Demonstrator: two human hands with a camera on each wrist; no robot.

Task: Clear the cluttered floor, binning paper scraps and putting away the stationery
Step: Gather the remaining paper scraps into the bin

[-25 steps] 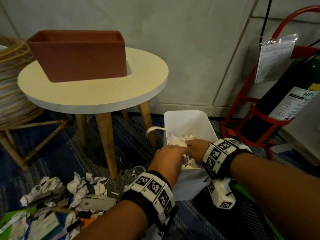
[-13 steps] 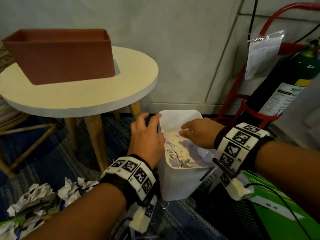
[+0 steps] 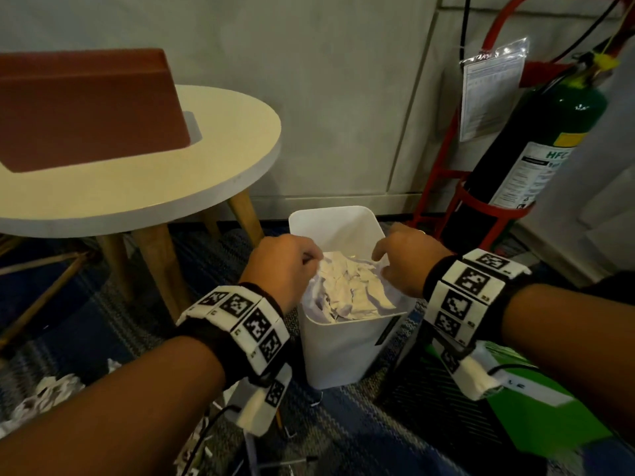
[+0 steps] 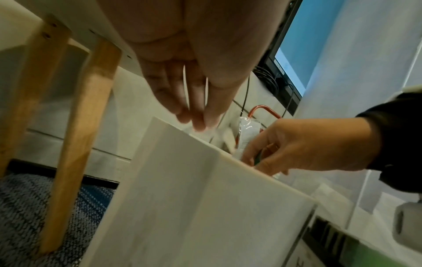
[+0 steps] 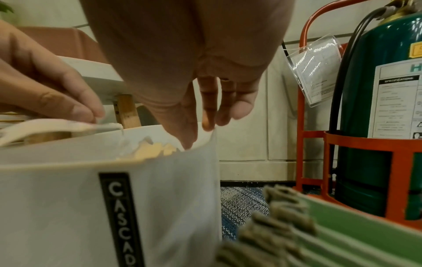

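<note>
Blue patterned carpet (image 3: 343, 438) under white bin (image 3: 343, 352) — left hand (image 3: 281, 266) pinches paper (image 3: 347, 286), right hand (image 3: 409, 259) loose-gripped, empty.

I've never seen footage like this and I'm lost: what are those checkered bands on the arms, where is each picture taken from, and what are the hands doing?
There is no machine here, only a person tidying. The checkered wristbands are marker bands that carry small cameras. One picture comes from a camera on the head, looking down; the other two look along each hand from the wrist.

Both hands hover over a white bin standing on the carpet and filled with crumpled paper scraps. The left hand pinches a paper strip at the rim, seen best from the right wrist. The right hand has loosely spread fingers and holds nothing.

More paper scraps on the floor wait at lower left. Nearby stand a round side table with a brown box, and a green fire extinguisher.
</note>
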